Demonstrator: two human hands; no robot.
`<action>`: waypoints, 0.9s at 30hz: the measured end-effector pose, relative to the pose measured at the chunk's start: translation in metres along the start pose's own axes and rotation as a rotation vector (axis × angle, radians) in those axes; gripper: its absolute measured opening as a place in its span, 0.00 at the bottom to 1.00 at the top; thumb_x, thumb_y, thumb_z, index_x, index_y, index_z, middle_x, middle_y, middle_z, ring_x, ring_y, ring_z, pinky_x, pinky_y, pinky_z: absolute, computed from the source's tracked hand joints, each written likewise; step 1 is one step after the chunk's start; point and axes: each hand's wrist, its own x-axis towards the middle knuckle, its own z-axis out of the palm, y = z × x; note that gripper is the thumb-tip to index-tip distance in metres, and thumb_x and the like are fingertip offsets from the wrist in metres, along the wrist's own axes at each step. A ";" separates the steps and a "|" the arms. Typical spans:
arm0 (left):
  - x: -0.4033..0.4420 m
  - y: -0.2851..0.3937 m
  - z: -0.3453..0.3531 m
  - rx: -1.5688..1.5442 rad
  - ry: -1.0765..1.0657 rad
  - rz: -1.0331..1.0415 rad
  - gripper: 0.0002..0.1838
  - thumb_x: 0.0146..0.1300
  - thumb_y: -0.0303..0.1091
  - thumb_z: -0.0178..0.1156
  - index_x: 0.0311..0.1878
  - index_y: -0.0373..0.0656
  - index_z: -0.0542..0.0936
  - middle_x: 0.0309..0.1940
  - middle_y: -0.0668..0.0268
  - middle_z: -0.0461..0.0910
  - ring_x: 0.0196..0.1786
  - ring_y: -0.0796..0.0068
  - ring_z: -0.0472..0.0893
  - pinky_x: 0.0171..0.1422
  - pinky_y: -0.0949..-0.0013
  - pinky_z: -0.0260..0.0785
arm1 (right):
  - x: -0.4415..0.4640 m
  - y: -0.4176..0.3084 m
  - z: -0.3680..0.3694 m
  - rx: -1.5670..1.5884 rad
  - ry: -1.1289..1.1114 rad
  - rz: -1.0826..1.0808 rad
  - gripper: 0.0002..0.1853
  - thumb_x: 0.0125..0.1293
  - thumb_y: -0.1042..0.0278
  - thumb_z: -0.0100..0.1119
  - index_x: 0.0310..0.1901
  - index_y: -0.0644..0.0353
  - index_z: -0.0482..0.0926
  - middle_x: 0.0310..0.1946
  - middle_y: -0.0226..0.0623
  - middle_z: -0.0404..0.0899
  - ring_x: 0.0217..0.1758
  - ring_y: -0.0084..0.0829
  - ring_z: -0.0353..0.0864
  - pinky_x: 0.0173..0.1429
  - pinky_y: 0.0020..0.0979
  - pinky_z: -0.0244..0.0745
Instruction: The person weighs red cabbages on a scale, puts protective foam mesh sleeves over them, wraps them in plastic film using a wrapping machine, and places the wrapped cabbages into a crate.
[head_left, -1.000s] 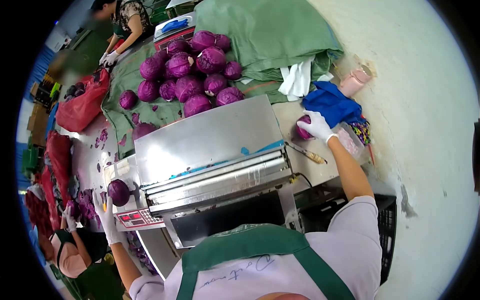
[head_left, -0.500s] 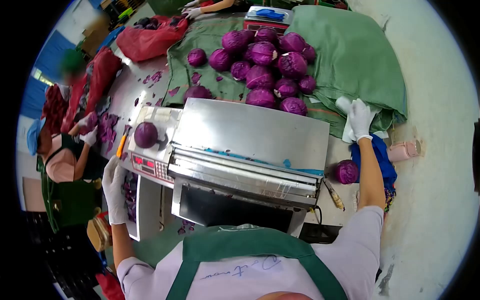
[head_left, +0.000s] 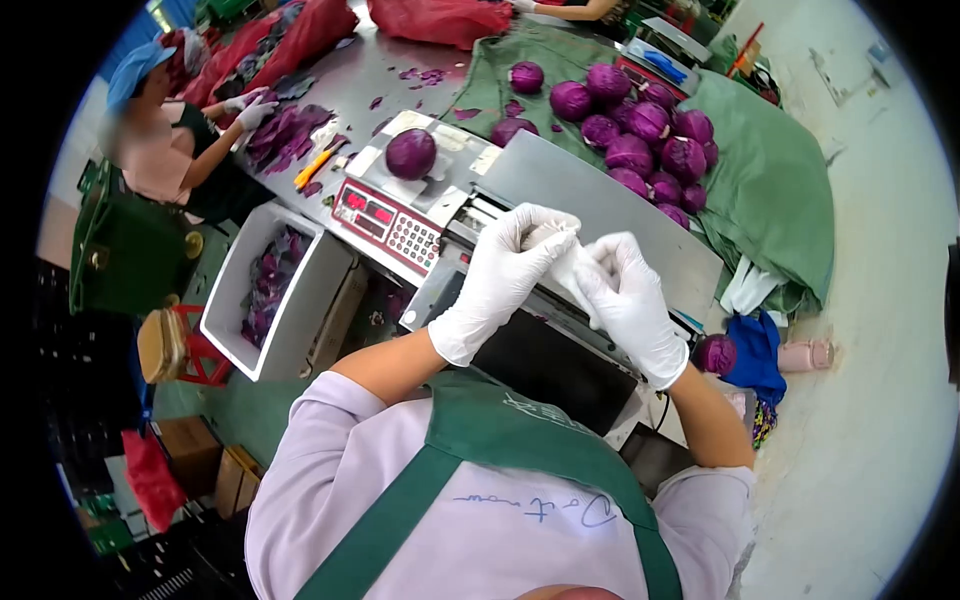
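Obs.: white piece [head_left: 566,268], thin & limp (cloth or glove, can't tell), is lying directly btwn the two grips, held up in front of the green apron [head_left: 560,450] & over the steel machine [head_left: 600,210]. Its long axis is slanting from far L to near R, i.e. from one grip toward the other; neither is clearly nearer, both are touching it. L grip [head_left: 503,278] is pinching the far end, thumb against bent fingers; R grip [head_left: 632,302] is pinching the near end, fingertips partly hidden. Both are wearing white gloves [head_left: 475,322], thin, smooth, creased at wrist. Machine cover is showing as flat, dull-shining sheet metal. Nearest L: purple cabbage [head_left: 411,154], round, glossy, is resting on the scale [head_left: 385,222]. Nearest R: second cabbage [head_left: 716,354] is sitting beside a crumpled blue cloth [head_left: 755,360], w/ smooth pink bottle [head_left: 806,355] adj. Beyond machine, heap of cabbages [head_left: 648,122], waxy & veined, is lying on green sheeting [head_left: 770,170], folded, fabric-like. Far L on metal tabletop [head_left: 390,50], torn leaves [head_left: 285,138] are forming a loose, curled pile.
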 end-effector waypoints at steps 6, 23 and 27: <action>-0.016 -0.010 -0.052 -0.306 0.003 -0.089 0.10 0.66 0.31 0.62 0.47 0.39 0.78 0.38 0.68 0.81 0.42 0.81 0.79 0.49 0.74 0.73 | 0.017 0.012 0.023 0.544 -0.355 0.129 0.16 0.74 0.61 0.53 0.52 0.66 0.75 0.40 0.33 0.80 0.40 0.18 0.79 0.44 0.22 0.76; 0.003 -0.012 -0.201 -0.585 -0.260 -0.669 0.19 0.69 0.44 0.58 0.54 0.40 0.75 0.47 0.66 0.81 0.41 0.80 0.80 0.44 0.76 0.73 | 0.153 0.021 0.144 1.073 0.133 0.510 0.12 0.75 0.63 0.45 0.40 0.60 0.75 0.36 0.40 0.79 0.41 0.34 0.81 0.50 0.41 0.78; 0.012 -0.017 -0.253 -0.029 -0.098 -0.564 0.07 0.63 0.35 0.62 0.35 0.42 0.82 0.31 0.70 0.82 0.32 0.79 0.80 0.33 0.74 0.73 | 0.198 0.007 0.141 0.106 -0.336 0.343 0.14 0.68 0.58 0.54 0.44 0.62 0.75 0.35 0.38 0.81 0.40 0.37 0.82 0.48 0.37 0.78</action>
